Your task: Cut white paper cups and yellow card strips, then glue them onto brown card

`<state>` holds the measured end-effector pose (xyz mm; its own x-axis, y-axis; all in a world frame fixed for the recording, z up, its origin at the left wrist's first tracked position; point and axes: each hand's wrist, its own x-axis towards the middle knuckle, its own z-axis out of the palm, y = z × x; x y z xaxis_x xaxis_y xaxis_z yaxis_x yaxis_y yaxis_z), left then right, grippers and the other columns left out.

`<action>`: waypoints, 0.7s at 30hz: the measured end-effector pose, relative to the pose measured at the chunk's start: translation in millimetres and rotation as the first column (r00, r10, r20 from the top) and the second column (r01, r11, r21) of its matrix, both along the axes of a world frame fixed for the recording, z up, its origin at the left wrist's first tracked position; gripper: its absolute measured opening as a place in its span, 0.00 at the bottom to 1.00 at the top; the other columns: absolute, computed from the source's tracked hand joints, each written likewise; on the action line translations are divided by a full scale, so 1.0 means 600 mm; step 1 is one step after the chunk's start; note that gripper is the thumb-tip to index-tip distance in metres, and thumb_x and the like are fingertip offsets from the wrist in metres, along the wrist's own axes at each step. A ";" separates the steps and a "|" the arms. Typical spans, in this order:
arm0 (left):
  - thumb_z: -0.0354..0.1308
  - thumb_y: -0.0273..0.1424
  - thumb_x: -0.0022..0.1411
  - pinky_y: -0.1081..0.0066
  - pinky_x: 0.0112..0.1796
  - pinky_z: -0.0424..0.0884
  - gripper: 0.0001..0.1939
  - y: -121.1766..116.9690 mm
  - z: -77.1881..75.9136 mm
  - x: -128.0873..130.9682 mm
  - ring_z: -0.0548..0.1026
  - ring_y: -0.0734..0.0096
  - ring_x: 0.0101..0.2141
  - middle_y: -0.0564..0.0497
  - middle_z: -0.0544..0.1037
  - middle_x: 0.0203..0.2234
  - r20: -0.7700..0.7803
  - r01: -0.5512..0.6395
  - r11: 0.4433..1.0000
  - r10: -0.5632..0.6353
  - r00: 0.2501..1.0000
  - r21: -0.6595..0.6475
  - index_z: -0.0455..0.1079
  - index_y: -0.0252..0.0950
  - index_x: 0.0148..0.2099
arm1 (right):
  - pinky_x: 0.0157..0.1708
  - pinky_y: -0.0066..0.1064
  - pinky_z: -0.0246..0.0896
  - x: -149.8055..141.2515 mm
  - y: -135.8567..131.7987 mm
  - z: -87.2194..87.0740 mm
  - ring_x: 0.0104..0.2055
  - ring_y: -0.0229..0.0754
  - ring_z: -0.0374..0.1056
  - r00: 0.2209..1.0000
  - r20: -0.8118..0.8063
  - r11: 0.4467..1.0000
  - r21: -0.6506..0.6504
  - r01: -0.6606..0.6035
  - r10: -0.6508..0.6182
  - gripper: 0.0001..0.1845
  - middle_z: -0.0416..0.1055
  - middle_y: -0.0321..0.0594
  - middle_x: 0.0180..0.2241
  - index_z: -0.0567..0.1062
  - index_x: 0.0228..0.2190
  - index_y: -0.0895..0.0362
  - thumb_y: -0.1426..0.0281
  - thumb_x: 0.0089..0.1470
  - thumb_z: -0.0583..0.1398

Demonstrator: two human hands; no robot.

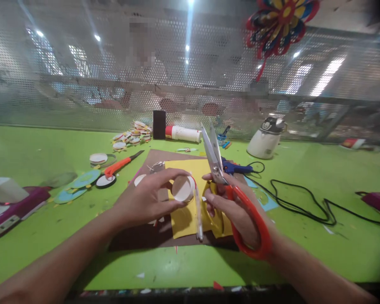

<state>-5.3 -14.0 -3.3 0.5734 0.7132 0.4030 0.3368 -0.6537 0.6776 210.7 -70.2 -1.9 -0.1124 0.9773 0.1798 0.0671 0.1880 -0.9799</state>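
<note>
My left hand (152, 192) pinches a short white round piece (183, 188), like a cut-off paper cup bottom, between thumb and fingers. Its round face is turned toward me, and a bit of red shows on its rim. My right hand (234, 207) holds scissors (251, 228) with orange-red handles. Their blades point up and stand a little apart. A small white bit shows by the right fingertips; whether it is held I cannot tell. Beneath both hands lie yellow sheets (180, 223) on a dark brown sheet (139, 240). A clear pen (199, 223) lies on the yellow.
A blue glue gun (237, 167) with a black cable (288, 204) lies at right, before a white jug (264, 139). Stacked paper cups (185, 134) lie at the back. An orange-handled knife (122, 164) and a purple power strip (22, 209) are left.
</note>
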 end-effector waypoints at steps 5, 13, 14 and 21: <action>0.65 0.35 0.54 0.65 0.43 0.70 0.24 0.005 0.008 -0.011 0.74 0.63 0.42 0.46 0.77 0.44 0.300 0.220 0.851 -0.078 0.951 -0.476 0.70 0.39 0.54 | 0.22 0.27 0.56 0.022 0.007 0.019 0.21 0.35 0.60 0.886 0.376 0.953 0.237 0.190 -0.270 0.15 0.65 0.30 0.21 0.71 0.44 0.57 0.66 0.54 0.59; 0.59 0.39 0.57 0.70 0.32 0.65 0.19 0.027 0.003 -0.033 0.70 0.67 0.34 0.39 0.76 0.43 0.625 0.449 0.730 -0.038 0.779 -0.515 0.76 0.33 0.47 | 0.25 0.29 0.62 0.044 0.014 0.035 0.25 0.38 0.65 0.892 0.408 0.958 0.275 0.082 -0.193 0.17 0.69 0.36 0.25 0.73 0.43 0.57 0.62 0.53 0.60; 0.59 0.40 0.57 0.69 0.31 0.64 0.20 0.028 0.004 -0.034 0.69 0.67 0.32 0.39 0.77 0.41 0.649 0.454 0.729 -0.017 0.761 -0.513 0.76 0.32 0.45 | 0.24 0.29 0.62 0.044 0.007 0.038 0.24 0.38 0.65 0.914 0.389 0.977 0.209 0.032 -0.113 0.18 0.68 0.36 0.24 0.74 0.44 0.57 0.59 0.55 0.59; 0.58 0.41 0.55 0.70 0.31 0.62 0.18 0.040 0.003 -0.056 0.69 0.69 0.31 0.41 0.77 0.35 0.705 0.476 0.685 0.077 0.705 -0.551 0.75 0.31 0.41 | 0.17 0.31 0.63 0.044 -0.040 0.040 0.18 0.42 0.64 0.957 0.234 0.976 0.098 -0.196 0.169 0.24 0.69 0.40 0.17 0.80 0.37 0.49 0.46 0.52 0.57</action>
<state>-39.1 10.1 -1.4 0.5322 0.8247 0.1915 -0.4298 0.0684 0.9003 237.0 -94.3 22.3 -0.3376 0.9092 0.2437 0.2351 0.3322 -0.9134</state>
